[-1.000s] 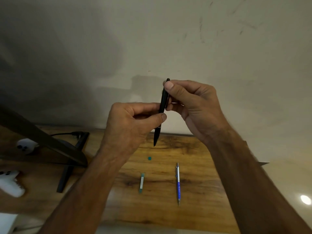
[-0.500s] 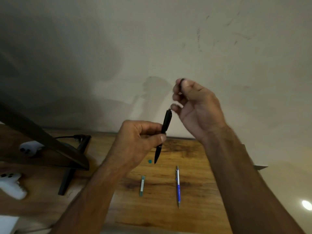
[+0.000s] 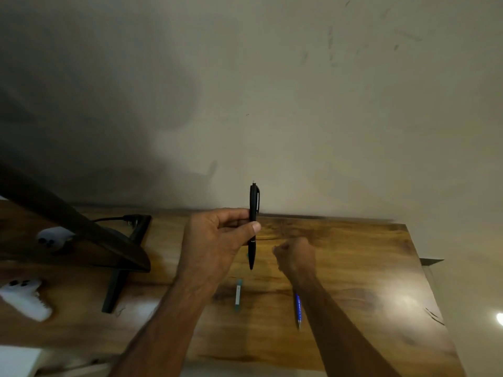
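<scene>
Item 1. Left hand (image 3: 215,240): raised above the wooden table (image 3: 353,254), fingers curled, thumb pressed across the barrel of a black pen (image 3: 253,204). The pen stood upright in this pinch, clip end above the fingers, tip pointing down below the thumb, clear of the table.

Item 2. Right hand (image 3: 295,257): low, just right of the pen's tip, apart from the pen. Its fingers were curled into a loose fist; whether anything lay inside could not be told.

Item 3. Blue pen (image 3: 298,308): flat on the table, on the near side of the right hand, its upper end hidden under that forearm.

Item 4. Teal-and-white stick (image 3: 238,295): flat on the table between the two forearms, nearer the person than the black pen's tip.

Item 5. Dark monitor stand (image 3: 117,268) and two white controllers (image 3: 25,297): well to the left of the left hand.
</scene>
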